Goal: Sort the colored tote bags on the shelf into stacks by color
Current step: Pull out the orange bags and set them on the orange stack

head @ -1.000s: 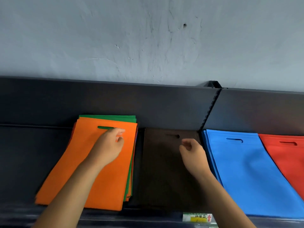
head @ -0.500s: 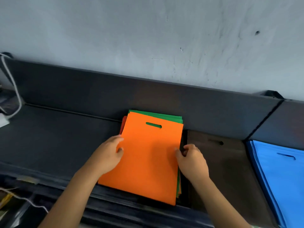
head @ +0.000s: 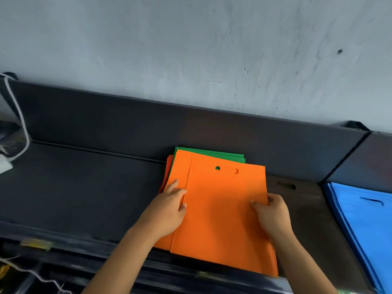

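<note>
Cable at far left: a white cord (head: 20, 115) hangs over the left end of the shelf (head: 84, 187), well apart from the work.
Left hand: the left hand (head: 167, 211) lies flat, fingers straight and spread, on the left part of the mixed pile (head: 178, 166); it presses on the lower orange bag and touches the left edge of the top one. It grips nothing.
Top orange bag: the top orange bag (head: 222, 213) lies flat on the pile, offset to the right of the orange bag under it, so that its right edge overhangs towards the brown stack. Its long axis runs from the shelf's front lip to the back wall, handle slot at the far end.
Green bags: green bags (head: 212, 152) show only as a strip at the pile's far edge and through the slot.
Right hand: the right hand (head: 271, 215) pinches the top orange bag's right edge, thumb on top, fingers curled under.
Governing relation: judged, the bag lies between the hands; the right hand alone holds it and is the nearer for carrying it off sideways.
Brown stack: the brown stack (head: 301, 200) lies just right of the pile.
Blue stack: the blue stack (head: 364, 219) lies at the far right.
</note>
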`<state>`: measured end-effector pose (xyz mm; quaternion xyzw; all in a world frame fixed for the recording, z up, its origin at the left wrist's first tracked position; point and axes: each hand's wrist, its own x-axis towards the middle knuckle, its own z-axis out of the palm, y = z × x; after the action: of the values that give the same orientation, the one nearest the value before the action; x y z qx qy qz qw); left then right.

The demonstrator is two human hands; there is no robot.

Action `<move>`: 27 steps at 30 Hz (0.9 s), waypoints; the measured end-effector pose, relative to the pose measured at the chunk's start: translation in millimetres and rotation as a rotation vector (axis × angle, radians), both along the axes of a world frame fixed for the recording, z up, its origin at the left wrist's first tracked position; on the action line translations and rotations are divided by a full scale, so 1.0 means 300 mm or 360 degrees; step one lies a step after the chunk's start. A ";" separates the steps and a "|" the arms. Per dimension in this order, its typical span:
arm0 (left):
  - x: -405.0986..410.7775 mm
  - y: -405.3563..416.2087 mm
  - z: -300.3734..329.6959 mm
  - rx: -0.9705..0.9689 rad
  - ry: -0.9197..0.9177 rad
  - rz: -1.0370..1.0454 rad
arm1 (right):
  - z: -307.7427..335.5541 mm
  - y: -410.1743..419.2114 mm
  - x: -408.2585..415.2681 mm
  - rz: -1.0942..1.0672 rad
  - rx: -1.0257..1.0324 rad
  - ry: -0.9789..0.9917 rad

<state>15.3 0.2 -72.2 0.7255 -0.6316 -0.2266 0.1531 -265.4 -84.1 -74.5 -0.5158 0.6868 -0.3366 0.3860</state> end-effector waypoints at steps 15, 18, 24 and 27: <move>-0.089 -0.027 0.010 -0.0089 0.0089 0.0103 | -0.023 -0.027 -0.075 -0.0040 0.0265 -0.0391; -0.122 -0.028 0.013 -0.0115 0.0219 0.0085 | 0.001 -0.013 -0.074 0.0063 0.0431 -0.0455; -0.105 -0.041 0.002 -0.0246 0.0215 0.0312 | 0.007 -0.002 -0.089 0.0109 0.0397 -0.0473; -0.114 -0.042 0.009 -0.0332 0.0368 0.0384 | 0.006 0.004 -0.090 0.0104 0.0379 -0.0528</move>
<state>-19.0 -12.5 -69.7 0.7454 -0.5383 -0.2217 0.3249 -292.4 -82.8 -72.6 -0.4260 0.6317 -0.3206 0.5628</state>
